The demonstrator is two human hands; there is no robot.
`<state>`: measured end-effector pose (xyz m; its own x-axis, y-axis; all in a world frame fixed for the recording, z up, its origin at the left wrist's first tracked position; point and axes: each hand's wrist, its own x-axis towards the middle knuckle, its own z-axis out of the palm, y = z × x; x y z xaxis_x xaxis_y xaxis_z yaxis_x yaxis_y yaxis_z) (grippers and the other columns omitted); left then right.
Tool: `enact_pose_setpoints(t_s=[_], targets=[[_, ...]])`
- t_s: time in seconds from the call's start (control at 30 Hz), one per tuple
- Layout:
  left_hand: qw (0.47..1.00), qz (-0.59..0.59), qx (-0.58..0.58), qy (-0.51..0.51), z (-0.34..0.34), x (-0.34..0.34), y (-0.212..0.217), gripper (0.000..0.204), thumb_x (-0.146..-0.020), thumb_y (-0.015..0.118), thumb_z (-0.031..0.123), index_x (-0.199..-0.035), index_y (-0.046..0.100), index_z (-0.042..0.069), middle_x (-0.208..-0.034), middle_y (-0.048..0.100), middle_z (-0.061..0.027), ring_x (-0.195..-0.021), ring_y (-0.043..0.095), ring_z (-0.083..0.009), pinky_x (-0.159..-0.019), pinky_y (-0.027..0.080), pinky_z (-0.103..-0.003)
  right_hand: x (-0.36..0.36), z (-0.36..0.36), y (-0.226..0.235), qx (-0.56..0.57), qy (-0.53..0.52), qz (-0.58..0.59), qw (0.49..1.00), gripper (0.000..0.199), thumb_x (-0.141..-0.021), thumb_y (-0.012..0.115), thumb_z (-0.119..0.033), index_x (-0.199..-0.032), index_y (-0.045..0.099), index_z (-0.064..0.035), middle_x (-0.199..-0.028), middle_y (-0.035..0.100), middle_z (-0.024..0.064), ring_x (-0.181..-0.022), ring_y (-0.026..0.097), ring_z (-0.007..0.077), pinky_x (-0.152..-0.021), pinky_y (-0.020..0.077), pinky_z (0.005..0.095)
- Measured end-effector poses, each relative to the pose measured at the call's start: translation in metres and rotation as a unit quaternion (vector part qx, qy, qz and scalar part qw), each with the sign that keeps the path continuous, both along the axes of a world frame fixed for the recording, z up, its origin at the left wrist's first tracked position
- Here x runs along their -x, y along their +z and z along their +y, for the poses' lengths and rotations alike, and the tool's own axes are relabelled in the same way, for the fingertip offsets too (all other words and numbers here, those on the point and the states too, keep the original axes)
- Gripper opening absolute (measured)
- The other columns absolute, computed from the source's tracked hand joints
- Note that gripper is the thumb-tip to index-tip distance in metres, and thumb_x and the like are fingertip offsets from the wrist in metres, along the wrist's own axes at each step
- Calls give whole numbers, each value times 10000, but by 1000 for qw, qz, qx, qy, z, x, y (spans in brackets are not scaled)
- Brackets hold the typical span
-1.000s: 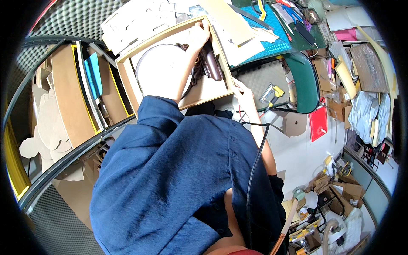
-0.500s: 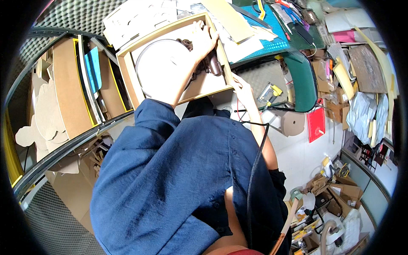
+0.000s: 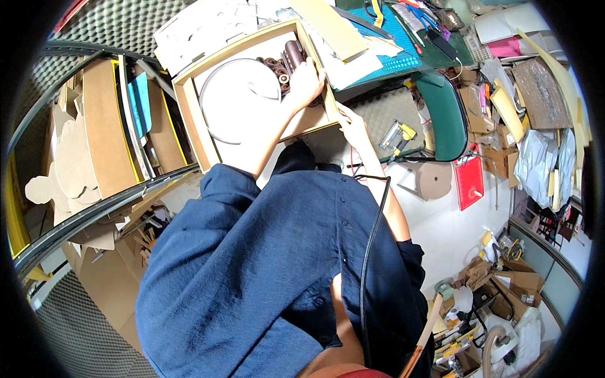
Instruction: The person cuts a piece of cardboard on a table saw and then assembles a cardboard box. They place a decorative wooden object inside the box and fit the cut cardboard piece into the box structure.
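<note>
My left hand (image 3: 305, 85) reaches into a shallow open box (image 3: 195, 120) with tan walls. Its fingers curl over a dark brown cylinder (image 3: 293, 54), whose far end shows beyond them while the hand hides the rest. Beside the cylinder lie dark brown openwork pieces (image 3: 268, 64) with scrolled shapes, partly covered by the same hand. A large white disc (image 3: 230, 94) with a grey rim fills the left side of the box. At the box's near right corner, my right hand (image 3: 354, 128) grips the wall.
White cut-out sheets (image 3: 211, 31) lie behind the box. A tan board (image 3: 328, 28) and a teal cutting mat (image 3: 403, 58) are to the right. Lower right is a yellow-and-grey tool (image 3: 398, 136) near a red pad (image 3: 469, 183). Cardboard panels (image 3: 104, 126) stand at left.
My left hand has drawn nearer along the cylinder, uncovering its far end and more of the scrolled pieces. My right hand stays at the box corner, which has shifted slightly.
</note>
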<state>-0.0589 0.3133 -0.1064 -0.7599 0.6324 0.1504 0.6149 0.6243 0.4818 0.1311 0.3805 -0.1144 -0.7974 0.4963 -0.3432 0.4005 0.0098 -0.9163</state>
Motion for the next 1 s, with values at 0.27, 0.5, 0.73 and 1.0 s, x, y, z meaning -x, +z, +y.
enact_pose_setpoints(t_s=[0.27, 0.5, 0.73, 1.0], targets=[[989, -126, -79, -22, -6, 9, 4, 280, -937, 541, 206, -1079, 405, 6, -838, 631, -277, -810, 643, -449, -680, 516, -500, -3, 2, 16, -26, 49, -25, 998, 429, -953, 543, -232, -1355, 502, -89, -1265, 604, 152, -1140, 605, 268, -968, 459, 337], [989, -27, -144, -35, -2, -6, 87, 353, -898, 598, 240, -1095, 424, 5, -840, 610, -216, -774, 628, -380, -703, 512, -435, -21, 9, 33, -52, 1, 38, 998, 427, -984, 508, -286, -1355, 498, -75, -1280, 586, 187, -1188, 570, 254, -1000, 430, 335], [953, -87, -287, -46, -58, -47, 189, 303, -942, 569, 104, -1198, 416, 55, -732, 491, -15, -669, 474, -82, -626, 426, -244, -33, 3, 102, 12, -15, 154, 988, 488, -1022, 445, -309, -1440, 377, -68, -1409, 468, 127, -1290, 431, 187, -1087, 310, 309], [895, -271, -339, 108, -164, -109, 160, 188, -970, 517, 144, -1117, 448, 50, -673, 468, 24, -591, 429, -56, -545, 360, -222, -67, -19, 134, 192, 99, 157, 964, 414, -933, 614, -295, -1259, 550, -47, -1091, 623, 19, -925, 579, 78, -834, 447, 247]])
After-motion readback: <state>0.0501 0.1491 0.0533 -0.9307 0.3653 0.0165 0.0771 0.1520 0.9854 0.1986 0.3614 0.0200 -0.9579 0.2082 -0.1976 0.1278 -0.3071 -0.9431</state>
